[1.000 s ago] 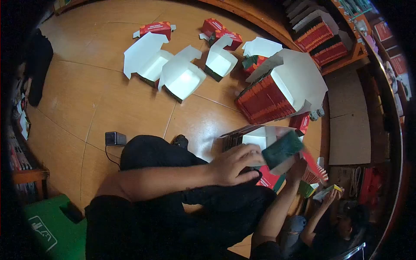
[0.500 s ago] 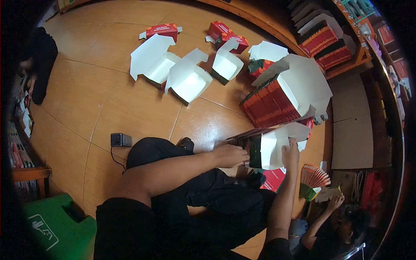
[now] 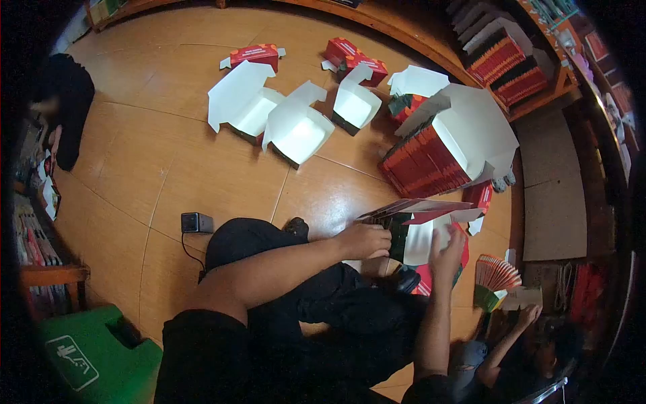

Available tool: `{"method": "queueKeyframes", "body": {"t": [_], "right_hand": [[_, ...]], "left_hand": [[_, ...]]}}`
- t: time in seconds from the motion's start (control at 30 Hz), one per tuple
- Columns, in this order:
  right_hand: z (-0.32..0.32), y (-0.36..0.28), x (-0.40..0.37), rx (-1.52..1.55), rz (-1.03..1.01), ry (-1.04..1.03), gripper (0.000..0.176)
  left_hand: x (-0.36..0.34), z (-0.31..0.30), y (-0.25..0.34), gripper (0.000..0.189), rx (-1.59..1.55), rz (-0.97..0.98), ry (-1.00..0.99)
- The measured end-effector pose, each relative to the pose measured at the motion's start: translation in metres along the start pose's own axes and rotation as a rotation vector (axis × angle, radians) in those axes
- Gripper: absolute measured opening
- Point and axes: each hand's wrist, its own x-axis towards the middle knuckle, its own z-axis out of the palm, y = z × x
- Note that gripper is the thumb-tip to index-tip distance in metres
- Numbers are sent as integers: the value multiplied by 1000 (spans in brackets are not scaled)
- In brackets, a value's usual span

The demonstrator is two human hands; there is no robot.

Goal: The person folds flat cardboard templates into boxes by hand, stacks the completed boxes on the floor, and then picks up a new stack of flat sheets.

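Low in front of me is a carton box [image 3: 418, 244] with a white inside and dark and red outside, its lid panel standing up along the far side. My left hand [image 3: 367, 241] has its fingers curled around the box's left side. At the right side of the box is my right hand [image 3: 447, 252], slightly blurred, thumb and fingers apart. Red printed card shows beneath the box. Just beyond stands a tall nested stack of red boxes [image 3: 431, 161] with white lids raised.
Several opened boxes, including a white-lined box [image 3: 299, 138], and red boxes [image 3: 256, 55] lie on the tiled floor [image 3: 195, 161]. A black cube [image 3: 196, 223] with a cable sits left of my knee. Another person's hand [image 3: 529, 315] holds card at lower right. A green stool [image 3: 101, 350] is lower left.
The box's lid panel has risen from lying back to standing up. My right hand has come away from the box's inner edge, its fingers opening. My left hand keeps its grip.
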Motion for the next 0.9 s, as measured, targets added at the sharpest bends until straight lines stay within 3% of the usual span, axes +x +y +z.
{"method": "queueKeyframes", "body": {"t": [0.07,0.13,0.23,0.3,0.47,0.6,0.7,0.9], "right_hand": [[-6,-26,-27,420,-8,-252,29],[-11,-67,-48,217,-39,-372,24],[5,-53,-51,11,71,-493,22],[11,-52,-55,15,-14,-380,21],[8,-56,-50,-37,-41,-519,23],[2,-72,-35,-12,96,-532,28],[12,-66,-33,-159,-4,-477,30],[16,-65,-36,-275,33,-521,31]], "left_hand": [[-1,-1,-1,16,12,-12,12],[-1,0,0,14,44,10,30],[-1,1,2,14,28,46,-56],[-1,0,4,12,90,122,-79],[0,-9,11,12,355,207,0],[0,-5,12,20,440,61,9],[2,-6,16,30,447,-8,11],[1,-11,15,43,354,-114,-14]]}}
